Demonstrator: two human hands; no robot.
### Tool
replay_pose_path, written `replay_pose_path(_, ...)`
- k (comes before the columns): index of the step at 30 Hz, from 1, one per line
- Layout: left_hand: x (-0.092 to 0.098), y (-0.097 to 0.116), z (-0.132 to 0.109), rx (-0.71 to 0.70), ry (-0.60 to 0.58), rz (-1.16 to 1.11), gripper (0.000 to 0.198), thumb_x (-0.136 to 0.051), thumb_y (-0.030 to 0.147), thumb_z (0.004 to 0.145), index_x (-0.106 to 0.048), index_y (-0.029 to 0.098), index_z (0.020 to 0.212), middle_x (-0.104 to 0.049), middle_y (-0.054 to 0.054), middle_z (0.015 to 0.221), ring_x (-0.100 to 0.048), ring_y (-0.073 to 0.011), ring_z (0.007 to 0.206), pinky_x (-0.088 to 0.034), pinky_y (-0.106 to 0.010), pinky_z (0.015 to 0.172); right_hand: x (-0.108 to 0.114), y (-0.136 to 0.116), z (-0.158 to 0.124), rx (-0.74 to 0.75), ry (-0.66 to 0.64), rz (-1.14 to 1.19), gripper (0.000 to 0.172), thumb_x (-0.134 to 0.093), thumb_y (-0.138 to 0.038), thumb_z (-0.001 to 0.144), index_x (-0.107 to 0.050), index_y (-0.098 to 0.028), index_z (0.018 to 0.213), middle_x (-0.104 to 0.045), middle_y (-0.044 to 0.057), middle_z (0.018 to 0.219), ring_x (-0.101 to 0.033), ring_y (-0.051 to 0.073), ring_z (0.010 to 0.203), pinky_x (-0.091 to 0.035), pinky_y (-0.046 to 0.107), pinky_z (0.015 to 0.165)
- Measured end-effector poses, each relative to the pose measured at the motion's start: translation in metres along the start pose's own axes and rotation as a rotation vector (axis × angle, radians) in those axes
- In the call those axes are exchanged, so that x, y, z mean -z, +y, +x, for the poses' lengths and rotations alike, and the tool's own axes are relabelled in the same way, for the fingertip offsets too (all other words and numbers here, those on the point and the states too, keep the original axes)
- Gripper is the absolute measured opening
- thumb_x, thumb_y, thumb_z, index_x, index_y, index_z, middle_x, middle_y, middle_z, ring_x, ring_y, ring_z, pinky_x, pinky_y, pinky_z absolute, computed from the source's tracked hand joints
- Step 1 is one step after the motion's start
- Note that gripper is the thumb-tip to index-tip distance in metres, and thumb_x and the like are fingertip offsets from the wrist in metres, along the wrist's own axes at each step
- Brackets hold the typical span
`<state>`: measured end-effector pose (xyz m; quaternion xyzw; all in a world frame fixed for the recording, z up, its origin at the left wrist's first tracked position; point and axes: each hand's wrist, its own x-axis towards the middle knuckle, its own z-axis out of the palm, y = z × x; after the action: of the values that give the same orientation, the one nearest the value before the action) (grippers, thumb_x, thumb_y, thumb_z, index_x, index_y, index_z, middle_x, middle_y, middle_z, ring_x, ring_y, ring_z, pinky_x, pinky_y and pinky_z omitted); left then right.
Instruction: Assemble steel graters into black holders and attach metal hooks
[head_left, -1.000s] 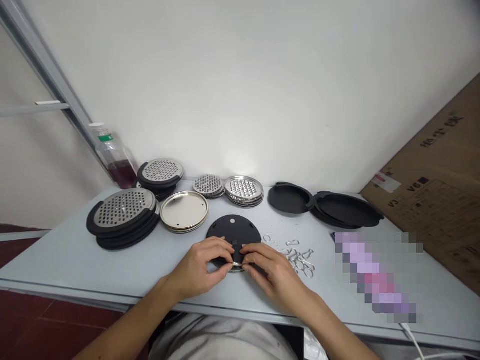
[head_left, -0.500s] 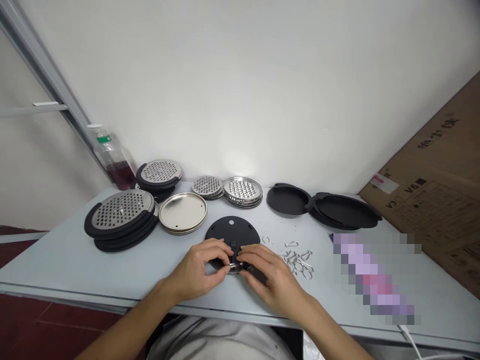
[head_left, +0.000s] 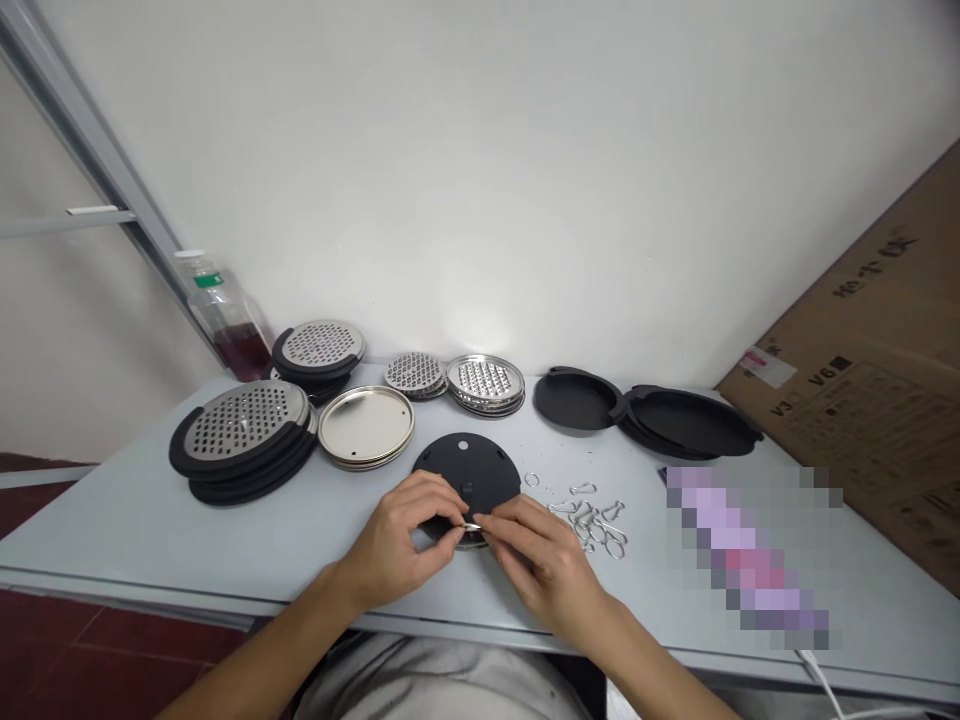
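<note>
Pinched between two bare hands, a small metal piece point(head_left: 471, 526) sits at the meeting point of the fingertips, above the near edge of a black disc point(head_left: 469, 465). The left hand point(head_left: 409, 525) has thumb and fingers closed on one end; the right hand point(head_left: 546, 545) grips the other. The fingers hide the piece's full shape, and whether it touches the disc cannot be told.

The hold is narrow, and that appears to be the main risk: if either pinch slackens or the hands pull unevenly, the piece could slip or spring free. Dropped to the right of the right hand, it might be lost among the similar wire clips point(head_left: 589, 525) heaped just beside it, or near the loose ring point(head_left: 525, 480). A hard downward push might skid the disc away from the fingers. Beyond the left hand stand the shallow metal lids point(head_left: 366, 422) and, farther left, the black-rimmed graters point(head_left: 244, 425), both apart from the hands and seemingly at little risk unless an elbow swings wide.
</note>
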<state>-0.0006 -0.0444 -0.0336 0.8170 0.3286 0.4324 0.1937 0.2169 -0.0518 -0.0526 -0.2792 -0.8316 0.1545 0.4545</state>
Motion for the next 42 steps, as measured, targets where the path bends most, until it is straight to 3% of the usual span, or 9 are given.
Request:
replay_pose_path(3, -0.0002, 0.0002, -0.0009, 0.001, -0.006, -0.003, 0.017, -0.065, 0.005, 0.081, -0.066, 0.02, 0.088, -0.072, -0.004, 0.088, -0.063, -0.0191, 0.089, -0.053, -0.034, 0.082, -0.0001, 0.0012, 0.0, -0.003, -0.007, -0.004, 0.037, -0.054, -0.004, 0.091, -0.065, -0.023, 0.121, -0.069, 0.007, 0.095, -0.062, 0.018, 0.08, -0.053, 0.032, 0.069)
replay_pose_path(9, 0.0007, 0.0019, -0.0017, 0.037, -0.042, 0.015, 0.014, -0.064, 0.005, 0.08, -0.064, 0.019, 0.083, -0.071, -0.005, 0.09, -0.062, -0.0198, 0.09, -0.052, -0.034, 0.081, -0.0014, 0.0005, 0.001, 0.001, 0.006, -0.064, 0.028, -0.057, -0.006, 0.091, -0.069, -0.022, 0.11, -0.069, 0.008, 0.091, -0.06, 0.018, 0.077, -0.052, 0.033, 0.066)
replay_pose_path(17, 0.0018, 0.004, 0.0002, 0.031, -0.061, 0.026, 0.014, -0.061, 0.006, 0.081, -0.064, 0.019, 0.085, -0.069, -0.003, 0.083, -0.061, -0.0185, 0.081, -0.05, -0.033, 0.075, -0.0004, -0.0032, 0.0043, -0.06, 0.012, -0.018, 0.022, -0.061, -0.008, 0.089, -0.07, -0.021, 0.104, -0.07, 0.007, 0.09, -0.059, 0.022, 0.086, -0.052, 0.04, 0.079)
replay_pose_path(27, 0.0016, 0.003, -0.0012, 0.052, -0.089, 0.045, 0.013, -0.061, 0.007, 0.08, -0.063, 0.019, 0.083, -0.068, -0.003, 0.083, -0.06, -0.0175, 0.08, -0.049, -0.031, 0.074, 0.0023, -0.003, 0.0051, -0.131, -0.017, 0.022, 0.017, -0.06, -0.009, 0.089, -0.071, -0.021, 0.096, -0.069, 0.008, 0.091, -0.061, 0.022, 0.09, -0.054, 0.037, 0.079)
replay_pose_path(35, 0.0005, 0.0004, -0.0017, 0.012, -0.078, 0.076, 0.016, -0.061, 0.005, 0.078, -0.065, 0.02, 0.083, -0.068, -0.003, 0.082, -0.06, -0.0171, 0.077, -0.049, -0.031, 0.073, 0.0023, 0.0021, 0.0036, -0.074, 0.003, 0.047, 0.023, -0.059, -0.007, 0.089, -0.072, -0.022, 0.1, -0.072, 0.006, 0.089, -0.063, 0.02, 0.086, -0.054, 0.041, 0.086)
replay_pose_path(42, 0.0006, -0.0015, -0.0035, 0.003, -0.099, 0.115, 0.016, -0.06, 0.006, 0.08, -0.066, 0.019, 0.085, -0.067, -0.003, 0.083, -0.06, -0.0172, 0.078, -0.049, -0.031, 0.074, 0.0051, 0.001, 0.0039, -0.123, -0.008, 0.099, 0.02, -0.06, -0.007, 0.088, -0.073, -0.022, 0.093, -0.072, 0.006, 0.087, -0.064, 0.02, 0.085, -0.054, 0.041, 0.088)
